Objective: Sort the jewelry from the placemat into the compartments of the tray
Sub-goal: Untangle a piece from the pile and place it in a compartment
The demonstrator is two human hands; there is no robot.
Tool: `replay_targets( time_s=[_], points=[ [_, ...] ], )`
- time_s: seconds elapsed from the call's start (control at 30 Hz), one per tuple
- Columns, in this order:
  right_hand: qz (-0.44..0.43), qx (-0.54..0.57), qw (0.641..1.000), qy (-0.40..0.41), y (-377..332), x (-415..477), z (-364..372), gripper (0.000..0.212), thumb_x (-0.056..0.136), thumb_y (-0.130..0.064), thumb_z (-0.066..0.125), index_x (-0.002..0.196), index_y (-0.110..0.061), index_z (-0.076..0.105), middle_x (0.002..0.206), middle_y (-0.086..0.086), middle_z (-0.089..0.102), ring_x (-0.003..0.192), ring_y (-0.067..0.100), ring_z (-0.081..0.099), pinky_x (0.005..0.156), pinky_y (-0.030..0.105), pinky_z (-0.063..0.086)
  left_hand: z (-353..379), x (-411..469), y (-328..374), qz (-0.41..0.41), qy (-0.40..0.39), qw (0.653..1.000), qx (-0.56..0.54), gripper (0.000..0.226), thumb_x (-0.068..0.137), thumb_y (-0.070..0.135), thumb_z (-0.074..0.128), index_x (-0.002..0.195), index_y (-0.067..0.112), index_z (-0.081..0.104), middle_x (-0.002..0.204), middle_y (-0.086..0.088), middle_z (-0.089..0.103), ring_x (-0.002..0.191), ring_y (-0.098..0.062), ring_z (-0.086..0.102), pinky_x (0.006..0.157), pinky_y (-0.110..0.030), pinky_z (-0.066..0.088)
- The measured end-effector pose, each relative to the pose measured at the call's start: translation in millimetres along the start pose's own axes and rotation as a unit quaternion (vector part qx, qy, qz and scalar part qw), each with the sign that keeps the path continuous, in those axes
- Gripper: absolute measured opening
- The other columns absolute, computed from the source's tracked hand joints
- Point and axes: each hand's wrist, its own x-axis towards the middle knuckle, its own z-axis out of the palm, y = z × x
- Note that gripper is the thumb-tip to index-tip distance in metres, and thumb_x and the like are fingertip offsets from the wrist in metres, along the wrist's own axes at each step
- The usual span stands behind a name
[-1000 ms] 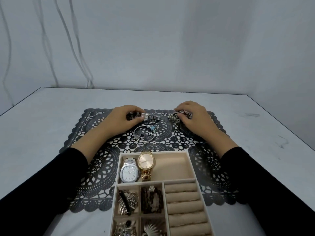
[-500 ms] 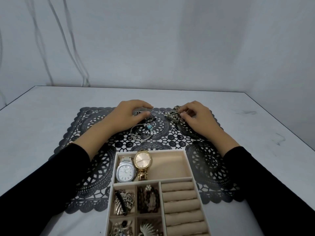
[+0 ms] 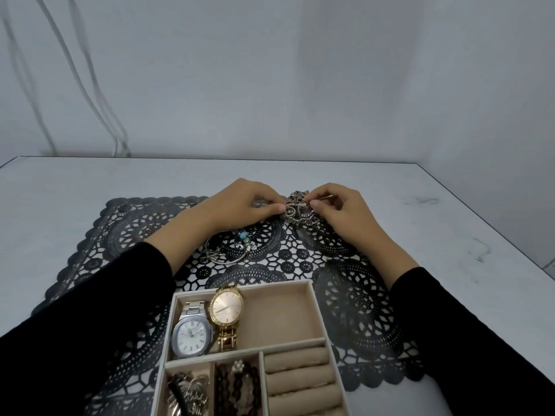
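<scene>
Hands (both) on jewelry cluster

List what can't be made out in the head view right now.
- Tangled dark metal jewelry cluster: separate pieces too small to distinguish; fingers cover part.
- Beige compartmented jewelry tray: near compartments cut off by the bottom edge.
- Silver charm bangle: partly hidden under the left hand.
</scene>
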Motion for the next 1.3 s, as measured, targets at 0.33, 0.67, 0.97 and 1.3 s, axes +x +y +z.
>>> replay_targets(
  time_s=[0.33, 0.67, 0.97, 1.3],
  points=[
    [0.046, 0.104, 0.992, 0.061, 0, 1, -4, 0.013, 0.089, -0.008, 0.063, 0.09, -0.019, 0.07, 0.073, 0.002, 0.067, 0.066, 0.014, 0.058, 0.064, 0.021, 0.05, -1, 4, 4, 0.006, 0.039, 0.999, 0.033, 0.023, 0.091, 0.04, 0.064, 0.093, 0.021, 0.076, 0.097, 0.007, 0.071, 0.09, -0.005, 0.062, 0.082, -0.023, 0.048],
    [0.055, 0.091, 0.993, 0.048, 4, 2, -2, 0.013, 0.087, -0.014, 0.067, 0.083, -0.026, 0.071, 0.072, 0.005, 0.067, 0.066, 0.013, 0.057, 0.069, 0.03, 0.049, 2, 16, 6, -0.045, 0.002, 0.999, 0.011, 0.019, 0.091, 0.027, 0.066, 0.108, 0.028, 0.075, 0.105, 0.01, 0.07, 0.098, -0.006, 0.061, 0.091, -0.03, 0.048],
    [0.058, 0.078, 0.994, 0.05, 5, 2, -2, 0.01, 0.086, -0.017, 0.068, 0.084, -0.026, 0.072, 0.066, -0.005, 0.066, 0.067, 0.008, 0.06, 0.076, 0.033, 0.052, 2, 17, 11, -0.054, 0.006, 0.997, -0.059, 0.012, 0.082, 0.031, 0.076, 0.094, 0.031, 0.078, 0.096, 0.014, 0.069, 0.09, 0.0, 0.063, 0.088, -0.025, 0.051],
    [0.059, 0.091, 0.993, 0.043, 4, 2, -2, 0.013, 0.085, -0.015, 0.068, 0.081, -0.027, 0.072, 0.062, -0.004, 0.063, 0.062, 0.009, 0.055, 0.07, 0.029, 0.049, 1, 27, 19, -0.094, -0.032, 0.995, 0.016, 0.01, 0.08, 0.028, 0.078, 0.089, 0.029, 0.078, 0.096, 0.008, 0.068, 0.087, -0.006, 0.062, 0.081, -0.024, 0.048]
  ],
)
